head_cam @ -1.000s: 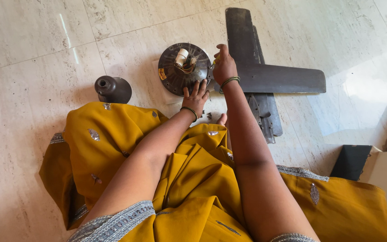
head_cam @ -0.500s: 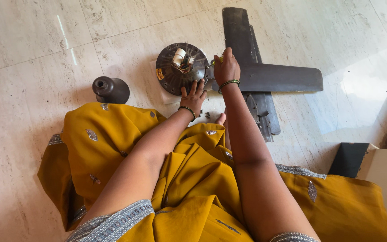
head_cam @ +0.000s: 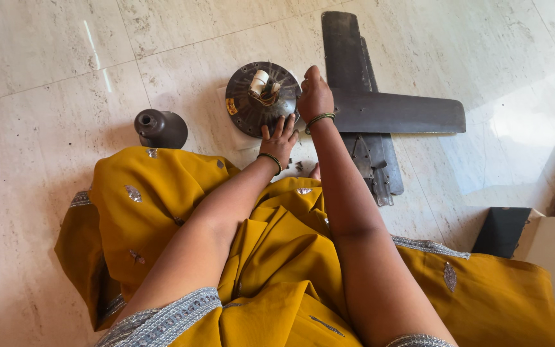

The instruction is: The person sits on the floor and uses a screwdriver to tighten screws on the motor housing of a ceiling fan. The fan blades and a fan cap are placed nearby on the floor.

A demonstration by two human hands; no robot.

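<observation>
A round dark fan motor housing lies on the marble floor, with a white capacitor and wires on top. My left hand rests with fingers spread on the housing's near edge. My right hand is closed at the housing's right edge; whether it holds anything I cannot tell. Both wrists wear thin bangles. Dark fan blades lie stacked and crossed just to the right of the housing.
A dark bell-shaped fan cup stands on the floor to the left. Small screws lie near my knee. My mustard-yellow garment covers my lap. A black and cream box sits at the right edge.
Both hands stay on the housing with almost no movement. The view has shifted slightly.
</observation>
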